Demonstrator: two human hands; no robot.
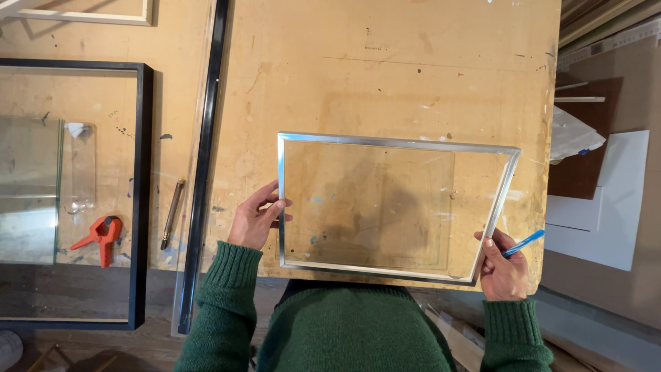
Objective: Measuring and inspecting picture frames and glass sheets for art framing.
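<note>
A thin silver metal frame (396, 142) with a clear glass pane (375, 203) in it is held just above the worn wooden table (385, 76). My left hand (256, 219) grips the frame's left side, thumb on top. At the frame's lower right corner my right hand (502, 265) holds the frame together with a blue pen (525, 242) that points up and right. Green sweater sleeves cover both of my arms.
A large black frame (142, 193) with glass sheets lies at left, with an orange clamp (102, 234) inside it. A glass cutter (171, 212) and a long black strip (205, 158) lie between it and my hands. White boards (606, 207) lie beyond the table's right edge.
</note>
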